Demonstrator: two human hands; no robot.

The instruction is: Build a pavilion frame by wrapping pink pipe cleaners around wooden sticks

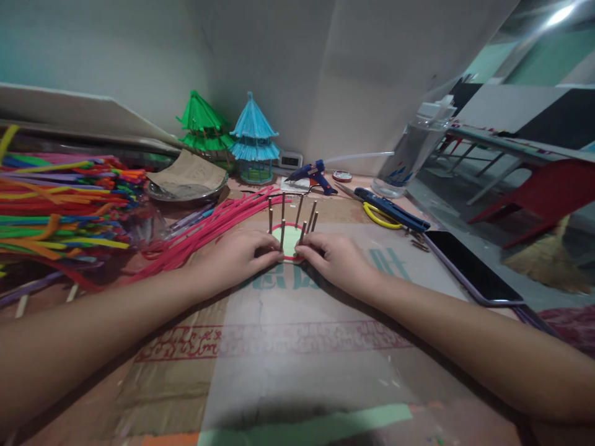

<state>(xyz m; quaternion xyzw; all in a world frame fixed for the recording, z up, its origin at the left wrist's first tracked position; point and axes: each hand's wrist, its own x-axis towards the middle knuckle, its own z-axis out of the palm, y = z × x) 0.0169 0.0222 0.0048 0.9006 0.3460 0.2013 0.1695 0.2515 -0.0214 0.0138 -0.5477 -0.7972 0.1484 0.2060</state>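
Observation:
A small round pale-green base with a red rim lies on the work surface in front of me, and several thin brown sticks stand upright around its edge. My left hand is closed at the near left of the rim, fingertips pinched beside one stick. On the opposite side, my right hand pinches the rim close to another stick. The fingers hide parts of the rim. Red pipe cleaners lie in a loose bundle behind my left hand.
A green pagoda and a blue pagoda stand by the wall. Nearby lie a glue gun, scissors and a phone. A clear bottle stands right; colourful pipe cleaners are piled left.

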